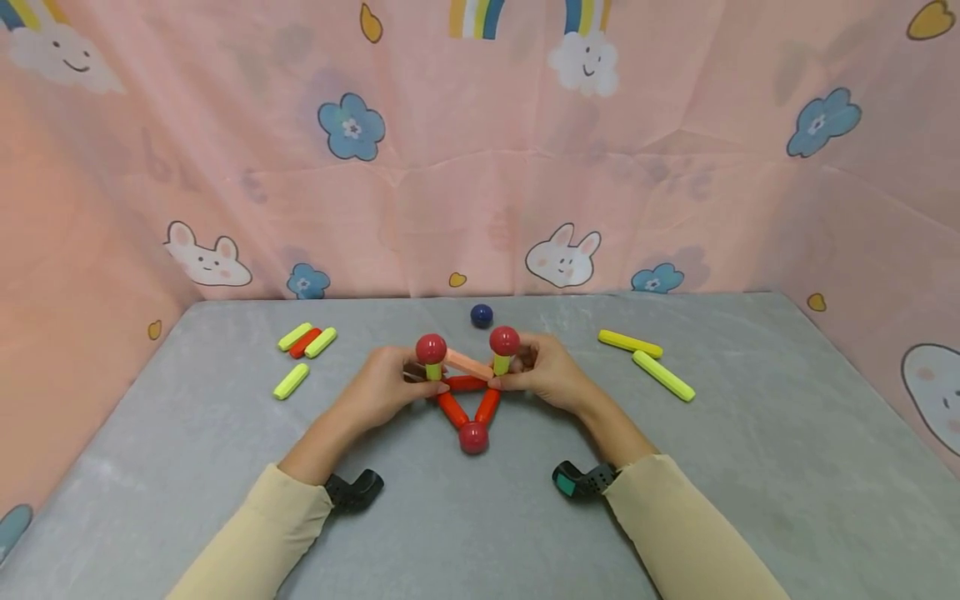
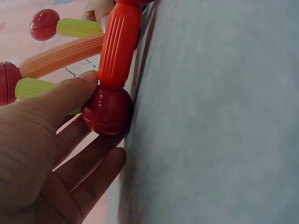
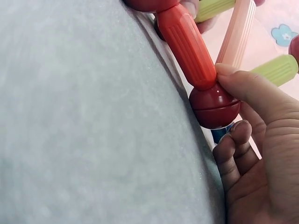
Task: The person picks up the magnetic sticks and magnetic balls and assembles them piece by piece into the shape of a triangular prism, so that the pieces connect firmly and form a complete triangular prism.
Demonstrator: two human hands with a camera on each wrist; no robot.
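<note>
From here I've got my left hand [image 1: 382, 387] and right hand [image 1: 551, 373] each pinching a corner ball of the red rod triangle [image 1: 468, 407] at frame center, lime posts [image 1: 501, 363] standing on top.

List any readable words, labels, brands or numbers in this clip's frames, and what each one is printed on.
None: no view shows any writing.
The pink backdrop carries only pictures: rabbits, flowers, rainbows, clouds.
The rods and balls of the magnetic frame held by the left hand and right hand are unmarked, as is the grey table.
</note>
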